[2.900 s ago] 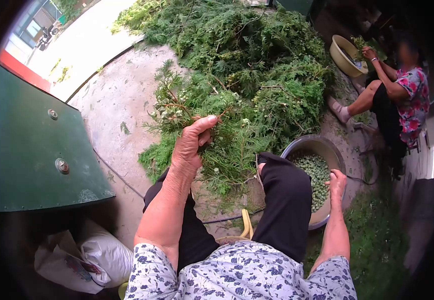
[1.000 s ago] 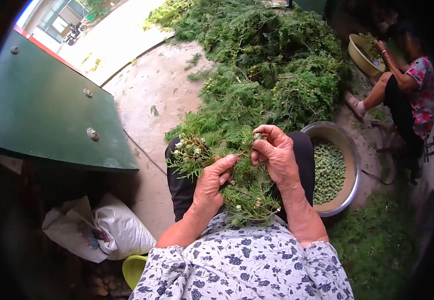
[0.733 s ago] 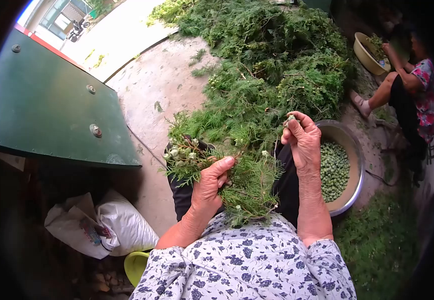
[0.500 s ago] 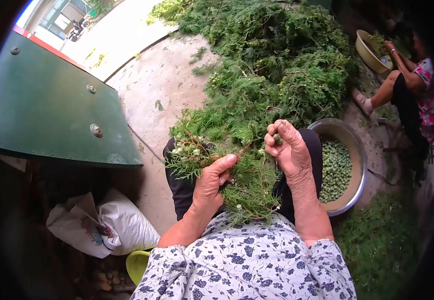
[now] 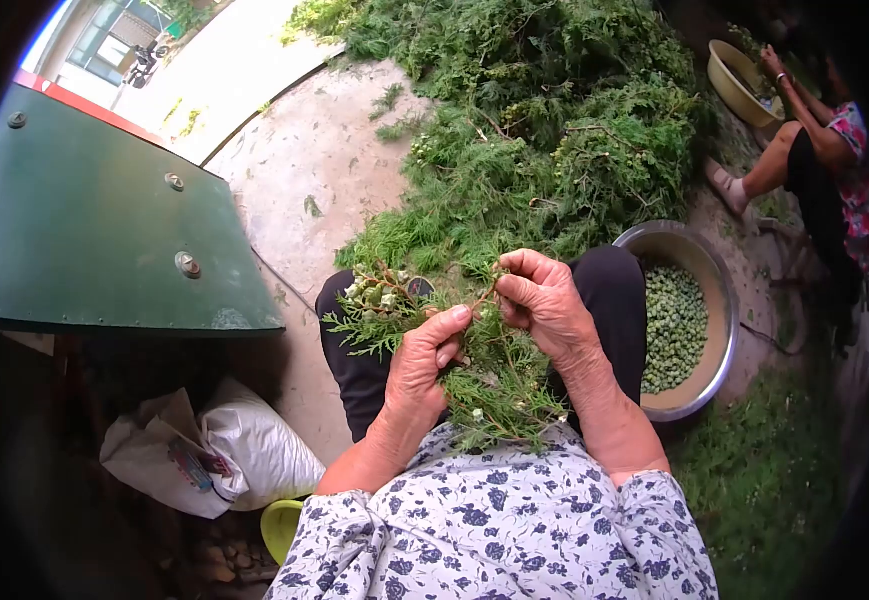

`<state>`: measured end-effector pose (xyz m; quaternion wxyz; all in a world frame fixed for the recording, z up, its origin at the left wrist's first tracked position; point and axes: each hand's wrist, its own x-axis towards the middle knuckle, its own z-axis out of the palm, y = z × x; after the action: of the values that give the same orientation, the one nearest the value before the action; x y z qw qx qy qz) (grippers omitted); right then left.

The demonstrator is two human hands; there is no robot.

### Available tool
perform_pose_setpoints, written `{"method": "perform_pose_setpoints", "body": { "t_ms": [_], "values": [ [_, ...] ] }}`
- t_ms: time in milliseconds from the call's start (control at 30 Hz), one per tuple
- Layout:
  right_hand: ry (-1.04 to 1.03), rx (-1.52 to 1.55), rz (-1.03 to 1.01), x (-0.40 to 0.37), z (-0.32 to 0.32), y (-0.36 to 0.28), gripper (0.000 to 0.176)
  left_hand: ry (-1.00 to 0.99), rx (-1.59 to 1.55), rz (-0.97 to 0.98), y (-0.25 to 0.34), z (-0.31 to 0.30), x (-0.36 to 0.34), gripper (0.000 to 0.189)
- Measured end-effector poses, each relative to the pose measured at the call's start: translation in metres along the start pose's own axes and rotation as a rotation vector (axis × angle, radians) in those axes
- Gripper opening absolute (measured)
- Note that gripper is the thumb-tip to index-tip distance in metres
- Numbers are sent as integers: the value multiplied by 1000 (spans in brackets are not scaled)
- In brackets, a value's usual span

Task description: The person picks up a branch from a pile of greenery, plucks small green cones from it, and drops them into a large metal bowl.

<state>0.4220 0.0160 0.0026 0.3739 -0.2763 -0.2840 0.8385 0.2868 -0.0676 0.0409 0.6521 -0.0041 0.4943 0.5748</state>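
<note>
branch (image 5: 382,312): it lies across your lap, long way left to right, pale buds at the left end.
left hand (image 5: 422,365): grip closed around the branch's middle.
right hand (image 5: 546,305): grip pinching the right tip; this hand is nearer that end.
bowl (image 5: 669,248): just right of your knee, green seeds inside.
green pile (image 5: 554,130): on the ground ahead.

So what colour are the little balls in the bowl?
Pale green. The head view shows the little balls in the metal bowl.
</note>
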Motion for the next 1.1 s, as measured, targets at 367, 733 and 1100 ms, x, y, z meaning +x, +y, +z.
{"method": "perform_pose_setpoints", "body": {
  "t_ms": [367,733,1100],
  "values": [
    [30,307,-128,-1,-31,-31,17,37,2,149,11,-6,0,10],
    [-147,-537,178,-23,-11,-27,23,16,33,276,8,-11,6,14],
    [9,-555,-190,-27,10,-2,19,77,193,446,8,-15,13,17]
  ]
}}
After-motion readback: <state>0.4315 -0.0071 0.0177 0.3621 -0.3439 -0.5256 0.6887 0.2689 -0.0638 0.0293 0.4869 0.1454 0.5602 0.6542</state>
